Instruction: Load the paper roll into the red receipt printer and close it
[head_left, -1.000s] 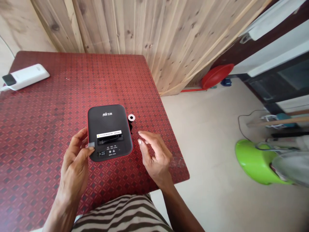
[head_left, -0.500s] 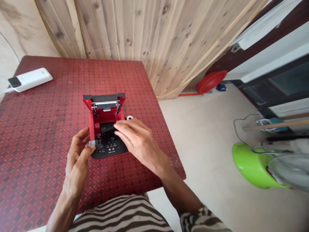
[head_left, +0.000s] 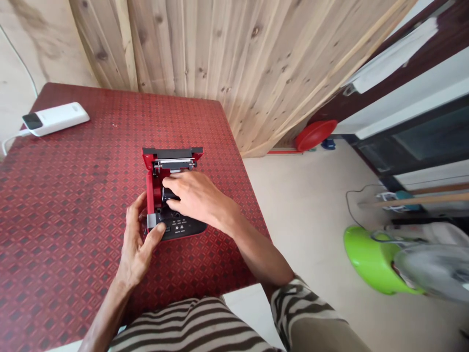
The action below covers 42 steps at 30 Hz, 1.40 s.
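Observation:
A small red and black label printer (head_left: 188, 231) rests on the table with its lid (head_left: 172, 153) tipped up and back. My left hand (head_left: 138, 244) grips the front left corner, thumb on the black panel and fingers against the red side. Inside the compartment is a glossy black roll (head_left: 167, 194). My right hand (head_left: 200, 198) reaches in from the right, thumb and fingers closed around the roll. The hand hides the roll's right part and most of the compartment's right side.
A red patterned cloth covers the table (head_left: 91, 190). At its back left lies a white power bank (head_left: 60, 119) with a cable. Wood planks (head_left: 205, 54) rise behind the table. On the floor to the right stand a green stool (head_left: 370, 259) and a red basin (head_left: 315, 135).
My right hand has moved deeper into the compartment and closed on the black roll. My left hand keeps its grip on the printer's corner. The whole view has shifted slightly.

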Each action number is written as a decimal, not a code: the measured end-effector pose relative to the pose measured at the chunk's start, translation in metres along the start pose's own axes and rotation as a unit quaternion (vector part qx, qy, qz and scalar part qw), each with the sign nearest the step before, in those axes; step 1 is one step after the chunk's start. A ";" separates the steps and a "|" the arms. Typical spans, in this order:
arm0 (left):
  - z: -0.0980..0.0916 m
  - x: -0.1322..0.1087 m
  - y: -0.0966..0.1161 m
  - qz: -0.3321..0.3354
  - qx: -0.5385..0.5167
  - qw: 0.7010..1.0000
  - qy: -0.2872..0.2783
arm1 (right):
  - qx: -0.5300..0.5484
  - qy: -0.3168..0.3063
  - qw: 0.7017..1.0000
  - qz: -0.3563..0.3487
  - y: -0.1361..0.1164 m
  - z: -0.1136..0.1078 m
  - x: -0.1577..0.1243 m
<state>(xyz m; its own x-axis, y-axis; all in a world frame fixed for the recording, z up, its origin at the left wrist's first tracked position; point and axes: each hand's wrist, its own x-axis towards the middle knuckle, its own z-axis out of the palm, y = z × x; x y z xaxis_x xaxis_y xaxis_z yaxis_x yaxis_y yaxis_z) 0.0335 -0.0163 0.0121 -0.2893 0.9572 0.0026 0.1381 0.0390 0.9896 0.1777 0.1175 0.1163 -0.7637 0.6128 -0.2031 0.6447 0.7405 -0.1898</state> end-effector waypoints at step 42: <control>-0.011 0.006 -0.002 -0.025 0.038 0.999 0.001 | 0.450 0.295 0.825 0.170 0.090 0.117 -0.041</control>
<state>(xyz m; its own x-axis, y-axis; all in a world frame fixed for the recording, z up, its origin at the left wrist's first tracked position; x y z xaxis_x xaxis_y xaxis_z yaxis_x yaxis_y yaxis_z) 0.0215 -0.0139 0.0118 -0.2997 0.9529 -0.0464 0.1950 0.1088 0.9747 0.2710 0.1267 -0.0047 -0.2456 0.9675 0.0602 0.3867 0.1548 -0.9091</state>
